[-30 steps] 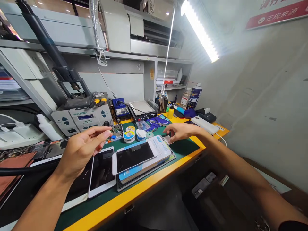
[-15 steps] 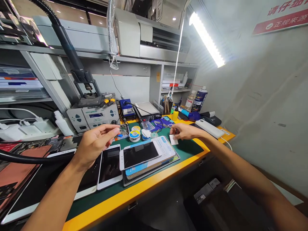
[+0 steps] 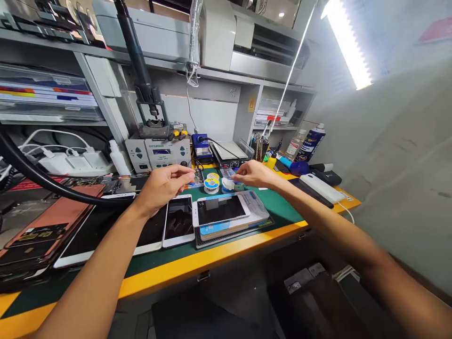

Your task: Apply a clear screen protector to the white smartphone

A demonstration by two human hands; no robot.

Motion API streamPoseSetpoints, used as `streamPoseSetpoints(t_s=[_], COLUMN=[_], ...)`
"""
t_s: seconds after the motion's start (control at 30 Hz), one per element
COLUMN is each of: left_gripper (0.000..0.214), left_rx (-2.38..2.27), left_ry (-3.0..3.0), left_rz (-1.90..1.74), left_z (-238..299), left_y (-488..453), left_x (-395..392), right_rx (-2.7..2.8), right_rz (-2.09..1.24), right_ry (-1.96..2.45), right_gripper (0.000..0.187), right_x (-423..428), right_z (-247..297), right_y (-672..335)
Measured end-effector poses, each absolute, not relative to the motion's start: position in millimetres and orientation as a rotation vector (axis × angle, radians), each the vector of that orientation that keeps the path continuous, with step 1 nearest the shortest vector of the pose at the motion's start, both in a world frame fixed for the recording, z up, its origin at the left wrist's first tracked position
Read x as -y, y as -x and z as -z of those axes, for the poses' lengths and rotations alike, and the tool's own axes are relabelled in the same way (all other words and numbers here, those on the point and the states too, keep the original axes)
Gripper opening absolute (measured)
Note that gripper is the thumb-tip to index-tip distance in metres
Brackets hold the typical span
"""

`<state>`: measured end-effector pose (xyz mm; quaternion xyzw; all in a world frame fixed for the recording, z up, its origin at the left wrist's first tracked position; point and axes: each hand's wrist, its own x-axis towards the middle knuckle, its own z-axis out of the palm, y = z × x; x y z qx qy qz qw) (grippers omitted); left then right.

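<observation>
My left hand hovers above the green mat, thumb and forefinger pinched together; whatever is in the pinch is too small to make out. My right hand is also pinched, facing the left hand just above the solder spools. In front of both hands a white phone lies screen up on a stack of flat packs. A second white phone lies beside it to the left. A tiny white scrap rests on the mat under my right wrist.
A grey soldering station and a small hot plate stand at the back. Tablets and phone panels cover the left of the bench. Bottles and a white power bank sit at right. The bench has a yellow front edge.
My right hand has lifted off the mat by the small white square and swung left toward my left hand. The view has turned, showing more of the bench's left side.
</observation>
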<state>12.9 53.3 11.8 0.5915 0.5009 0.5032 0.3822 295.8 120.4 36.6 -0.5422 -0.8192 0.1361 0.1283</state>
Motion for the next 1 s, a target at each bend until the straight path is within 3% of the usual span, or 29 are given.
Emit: streamPoseSetpoints(t_s=[0.33, 0.73, 1.0], left_gripper=[0.034, 0.029, 0.039], left_rx=[-1.277, -1.267, -1.325], left_ry=[-1.516, -1.393, -1.445], left_rz=[-1.302, -1.43, -1.426], left_z=[-12.2, -11.6, -2.0], left_y=[-9.6, 3.5, -4.5], left_x=[-56.3, -62.3, -66.7], right_rx=[2.29, 2.095, 2.306], right_rz=[-0.499, -0.96, -0.695], right_ry=[1.562, 1.368, 1.256], right_gripper=[0.012, 0.03, 0.03], right_x=[-133.7, -74.3, -46.7], right_z=[-19.1, -42.4, -32.2], right_y=[-265.5, -325.6, -324.7])
